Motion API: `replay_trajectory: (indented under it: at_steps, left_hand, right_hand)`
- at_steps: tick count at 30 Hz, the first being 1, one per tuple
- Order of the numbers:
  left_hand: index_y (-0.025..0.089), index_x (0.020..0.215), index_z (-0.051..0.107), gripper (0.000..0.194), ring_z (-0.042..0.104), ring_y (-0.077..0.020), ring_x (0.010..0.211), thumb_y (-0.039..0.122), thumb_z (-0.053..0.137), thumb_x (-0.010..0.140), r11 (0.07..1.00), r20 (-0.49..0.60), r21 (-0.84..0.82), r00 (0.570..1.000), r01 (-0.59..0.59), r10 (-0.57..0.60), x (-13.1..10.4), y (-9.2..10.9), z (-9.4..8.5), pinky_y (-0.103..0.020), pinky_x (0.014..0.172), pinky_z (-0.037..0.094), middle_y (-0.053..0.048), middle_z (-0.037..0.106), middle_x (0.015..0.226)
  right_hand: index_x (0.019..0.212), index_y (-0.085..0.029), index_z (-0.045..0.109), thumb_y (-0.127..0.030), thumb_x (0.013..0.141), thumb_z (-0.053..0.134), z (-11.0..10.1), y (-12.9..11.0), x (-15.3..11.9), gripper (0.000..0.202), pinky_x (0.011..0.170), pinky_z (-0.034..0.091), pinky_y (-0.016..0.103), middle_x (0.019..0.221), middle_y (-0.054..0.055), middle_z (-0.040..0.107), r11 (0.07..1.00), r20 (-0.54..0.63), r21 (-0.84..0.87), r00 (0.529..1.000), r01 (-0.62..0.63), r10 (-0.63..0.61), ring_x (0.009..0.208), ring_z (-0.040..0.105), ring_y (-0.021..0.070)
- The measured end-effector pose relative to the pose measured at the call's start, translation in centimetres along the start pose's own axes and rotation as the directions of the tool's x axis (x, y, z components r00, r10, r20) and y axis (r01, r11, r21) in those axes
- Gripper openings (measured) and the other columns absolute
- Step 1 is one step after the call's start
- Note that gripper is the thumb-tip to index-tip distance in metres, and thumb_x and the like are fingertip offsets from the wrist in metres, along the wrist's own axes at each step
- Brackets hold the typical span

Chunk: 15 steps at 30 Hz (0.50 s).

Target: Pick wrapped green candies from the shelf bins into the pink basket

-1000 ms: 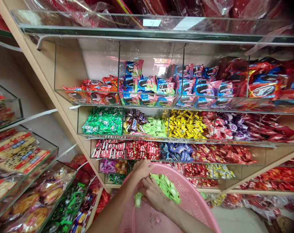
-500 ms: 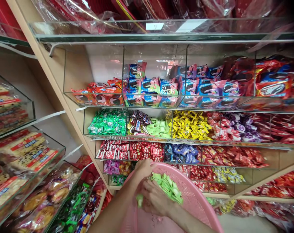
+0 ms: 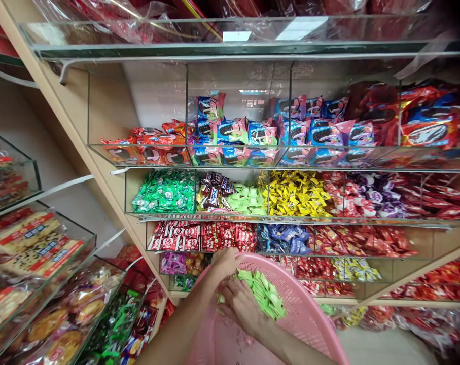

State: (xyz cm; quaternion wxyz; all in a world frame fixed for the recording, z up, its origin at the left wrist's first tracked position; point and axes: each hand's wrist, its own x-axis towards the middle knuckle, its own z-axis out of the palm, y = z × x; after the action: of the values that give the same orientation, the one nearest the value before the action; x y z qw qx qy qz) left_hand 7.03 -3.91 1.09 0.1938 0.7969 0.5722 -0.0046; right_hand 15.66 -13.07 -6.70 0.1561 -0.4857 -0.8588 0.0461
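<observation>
A pink basket (image 3: 321,324) is tilted in front of me, with light green wrapped sweets (image 3: 263,294) lying against its far side. My left hand (image 3: 225,263) is closed round the basket's rim at the upper left. Inside the basket, my right hand (image 3: 239,304) lies beside the green sweets with its fingers curled, and a light green packet shows at its fingertips. The palm side is hidden.
Glass shelves ahead hold yellow sweets (image 3: 296,195), green sweets (image 3: 165,192), blue cookie packs (image 3: 232,131) and red packets (image 3: 230,235). Wrapped biscuits (image 3: 35,243) fill angled bins at the left. A wooden upright (image 3: 73,137) stands between the two sides.
The view has shifted slightly, so the upper shelves sit a little further left. My right hand has moved a little within the basket, and less of the packet at its fingers shows.
</observation>
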Motion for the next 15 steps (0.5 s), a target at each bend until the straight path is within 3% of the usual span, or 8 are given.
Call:
replay_trajectory:
  at_steps: [4,6,11,15]
  left_hand:
    - [0.027,0.097,0.065,0.043,0.064,-0.0201,0.09,0.056,0.036,0.085,1.0,-0.004,-0.002,1.0,0.017,-0.017,-0.22,-0.22,-0.32,-0.026,0.073,0.044,-0.003,0.07,0.098]
    - [0.027,0.098,0.065,0.043,0.064,-0.021,0.091,0.056,0.036,0.085,1.0,-0.004,0.001,1.0,0.022,-0.022,-0.29,-0.32,-0.41,-0.026,0.072,0.044,-0.004,0.07,0.098]
    - [0.028,0.099,0.064,0.044,0.064,-0.0219,0.092,0.057,0.036,0.084,0.999,-0.004,-0.003,0.999,0.04,-0.04,-0.24,-0.64,-0.34,-0.027,0.072,0.044,-0.004,0.07,0.1]
    - [0.028,0.1,0.064,0.043,0.064,-0.0213,0.091,0.057,0.037,0.084,0.999,0.001,-0.014,0.999,0.046,-0.046,-0.28,-0.6,-0.44,-0.027,0.072,0.044,-0.003,0.07,0.1]
  right_hand:
    - [0.1,-0.021,0.056,-0.048,0.075,0.066,-0.18,0.02,0.09,0.038,0.075,0.035,0.034,0.099,0.003,0.056,0.996,0.036,0.011,0.995,0.09,-0.091,0.092,0.049,0.0226]
    - [0.099,-0.021,0.056,-0.045,0.074,0.068,0.15,0.03,0.17,0.036,0.076,0.034,0.034,0.1,0.003,0.055,0.991,0.056,-0.007,0.989,0.137,-0.136,0.093,0.049,0.0224]
    - [0.092,-0.021,0.057,-0.039,0.082,0.062,0.69,-0.02,0.75,0.022,0.075,0.033,0.033,0.098,0.002,0.056,0.997,0.05,-0.014,0.996,0.071,-0.07,0.093,0.049,0.0211]
    - [0.096,-0.021,0.057,-0.051,0.082,0.056,0.15,-0.03,1.03,0.033,0.074,0.034,0.034,0.099,0.004,0.057,0.998,0.048,0.004,0.997,0.066,-0.066,0.094,0.05,0.0223]
